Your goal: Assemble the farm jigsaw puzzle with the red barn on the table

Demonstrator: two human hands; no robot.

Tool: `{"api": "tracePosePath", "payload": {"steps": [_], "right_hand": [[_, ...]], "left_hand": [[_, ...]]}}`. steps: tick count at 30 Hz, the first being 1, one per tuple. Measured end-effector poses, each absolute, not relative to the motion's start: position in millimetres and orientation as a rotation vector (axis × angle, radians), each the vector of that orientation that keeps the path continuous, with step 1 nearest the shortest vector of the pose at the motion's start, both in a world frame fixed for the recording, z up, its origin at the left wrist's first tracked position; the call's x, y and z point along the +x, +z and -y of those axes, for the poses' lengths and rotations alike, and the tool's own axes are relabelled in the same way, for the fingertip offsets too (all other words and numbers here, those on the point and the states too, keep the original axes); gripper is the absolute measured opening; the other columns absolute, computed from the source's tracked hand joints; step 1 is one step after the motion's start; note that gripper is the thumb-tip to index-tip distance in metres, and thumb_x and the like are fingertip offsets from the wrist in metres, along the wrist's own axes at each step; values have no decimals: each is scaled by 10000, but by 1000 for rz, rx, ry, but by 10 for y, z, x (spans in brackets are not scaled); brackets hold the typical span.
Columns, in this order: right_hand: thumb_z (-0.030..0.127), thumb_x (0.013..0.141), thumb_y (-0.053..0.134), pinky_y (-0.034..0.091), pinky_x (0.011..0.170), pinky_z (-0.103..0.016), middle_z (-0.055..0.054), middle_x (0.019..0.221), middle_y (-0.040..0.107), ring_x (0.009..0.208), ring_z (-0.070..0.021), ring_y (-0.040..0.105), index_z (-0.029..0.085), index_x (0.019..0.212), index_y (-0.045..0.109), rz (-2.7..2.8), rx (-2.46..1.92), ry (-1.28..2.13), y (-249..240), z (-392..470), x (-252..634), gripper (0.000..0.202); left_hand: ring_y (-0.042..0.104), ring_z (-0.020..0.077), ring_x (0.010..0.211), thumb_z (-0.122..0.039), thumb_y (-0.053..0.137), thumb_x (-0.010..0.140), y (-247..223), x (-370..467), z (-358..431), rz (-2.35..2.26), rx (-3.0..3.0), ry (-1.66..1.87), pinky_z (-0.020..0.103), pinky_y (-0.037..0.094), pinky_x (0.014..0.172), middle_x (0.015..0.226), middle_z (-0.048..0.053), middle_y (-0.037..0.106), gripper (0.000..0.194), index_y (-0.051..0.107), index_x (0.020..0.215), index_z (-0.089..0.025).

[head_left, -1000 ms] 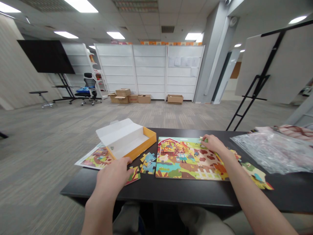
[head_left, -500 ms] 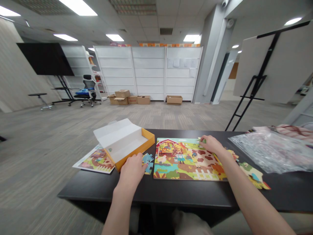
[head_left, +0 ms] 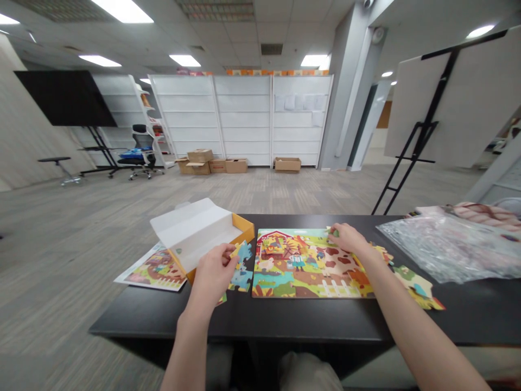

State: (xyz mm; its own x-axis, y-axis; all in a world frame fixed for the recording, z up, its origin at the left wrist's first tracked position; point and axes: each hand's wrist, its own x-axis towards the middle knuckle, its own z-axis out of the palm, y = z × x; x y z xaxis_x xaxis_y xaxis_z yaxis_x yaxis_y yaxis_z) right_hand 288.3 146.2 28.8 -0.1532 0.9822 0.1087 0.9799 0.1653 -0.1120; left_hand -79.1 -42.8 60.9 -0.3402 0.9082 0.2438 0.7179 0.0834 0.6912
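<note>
A farm-scene puzzle (head_left: pixel 301 271) lies on the black table, its picture largely filled with pieces. My right hand (head_left: pixel 345 238) pinches a small green piece (head_left: pixel 334 232) at the puzzle's upper right. Left of the puzzle, my left hand (head_left: pixel 217 265) has its fingers closed on a yellow-edged puzzle piece, beside blue pieces (head_left: pixel 243 271) on the table. An open yellow box (head_left: pixel 244 225) with a white inside stands behind my left hand. Loose pieces (head_left: pixel 415 285) lie right of the puzzle, partly behind my right forearm.
A printed picture sheet (head_left: pixel 157 271) lies partly under the box at the left. Clear plastic packaging (head_left: pixel 451 244) covers the table's right side. Beyond the table are cardboard boxes (head_left: pixel 199 162), an office chair (head_left: pixel 140 155) and a whiteboard stand (head_left: pixel 423 127).
My left hand has moved slightly and now holds a piece, with more blue pieces uncovered beside it. My right hand stays at the puzzle's upper right. The whole view has shifted slightly.
</note>
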Motion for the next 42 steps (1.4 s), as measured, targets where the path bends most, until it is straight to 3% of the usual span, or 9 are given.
{"api": "tracePosePath", "payload": {"steps": [5,7,10,13,16,19,29,35,42], "right_hand": [[319,907,566,447,825,-345,-157,1128,683,974,-275,647,178,1002,746,2207,-1804,-64,506,-1300,2732,248],[294,923,539,449,797,-324,-130,1041,706,933,-248,650,175,958,747,2209,-1623,-31,663,-1131,2502,242],[321,932,558,449,768,-286,-74,949,723,860,-196,651,200,960,738,2412,-1222,143,872,-739,1941,219],[426,910,613,454,771,-287,-79,970,731,926,-218,662,207,958,737,2696,-958,182,962,-303,1298,256],[533,835,685,483,766,-327,-125,1001,739,950,-277,674,164,1046,718,2882,-963,102,966,-3,825,426],[510,762,774,500,791,-349,-151,1025,743,1010,-316,666,138,1088,704,2967,-1081,61,952,98,614,500],[344,620,882,467,741,-316,-137,1090,710,968,-289,656,169,1062,687,2813,-1180,330,777,-135,531,514],[177,754,697,418,637,-246,-9,798,658,728,-147,587,182,787,631,2419,-1001,818,683,-283,782,74],[374,811,714,483,671,-279,-17,870,670,752,-158,608,197,1008,676,2067,-707,1299,867,-260,1381,268]], "left_hand": [[741,227,789,-428,724,729,684,-792,426,-1746,1278,1622,296,551,705,867,71,767,308,653,896,-179],[746,228,817,-450,769,689,708,-791,425,-1582,1129,1728,283,558,691,868,83,771,388,629,916,-169],[749,227,800,-467,814,654,737,-795,431,-1482,998,1777,249,539,609,849,86,775,484,609,970,-164],[749,228,786,-469,846,620,765,-794,448,-1440,956,1807,235,530,576,833,80,772,569,604,1032,-161],[748,220,777,-451,853,617,792,-790,470,-1401,950,1818,242,546,591,837,68,765,616,605,1100,-159],[748,211,784,-426,851,627,805,-799,484,-1354,939,1815,255,570,633,826,44,749,645,605,1163,-165],[754,221,784,-427,813,687,793,-895,509,-1405,1003,1882,287,589,666,842,56,737,612,599,1186,-145],[739,217,863,-438,837,663,819,-880,529,-1402,1015,1920,282,585,708,953,94,762,584,629,1121,-141],[708,188,822,-519,806,679,787,-615,445,-1295,1046,1734,248,554,629,963,72,753,525,638,1016,-153]]}}
